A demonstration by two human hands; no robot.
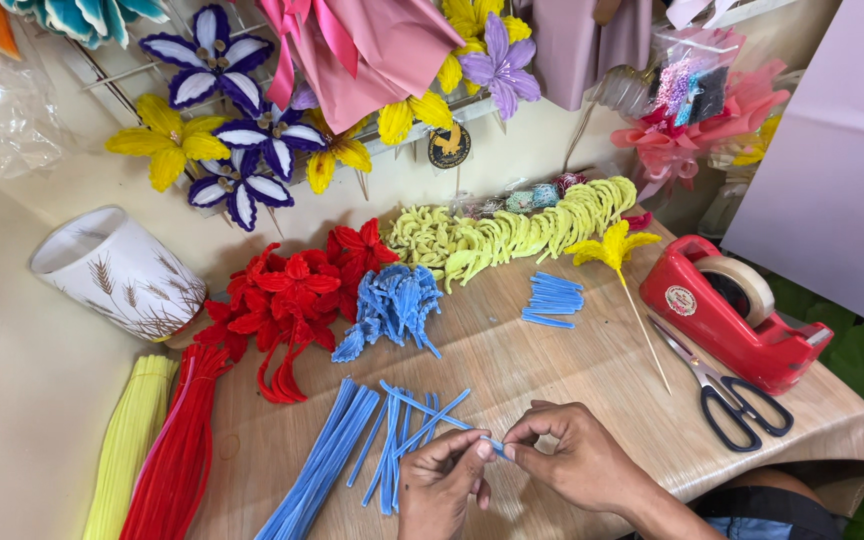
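Both hands, the left hand [439, 480] and right hand [574, 460], pinched one blue pipe cleaner [442, 413] at the near edge of the worktop [592, 370], with scissors [732, 395] lying to the right.

a thin, fuzzy blue pipe cleaner [452, 420] runs slantwise just above the wooden surface [572, 370], its near end pinched between the fingertips of both hands. its far end reaches back over loose blue pipe cleaners [392, 440] lying spread on the surface.
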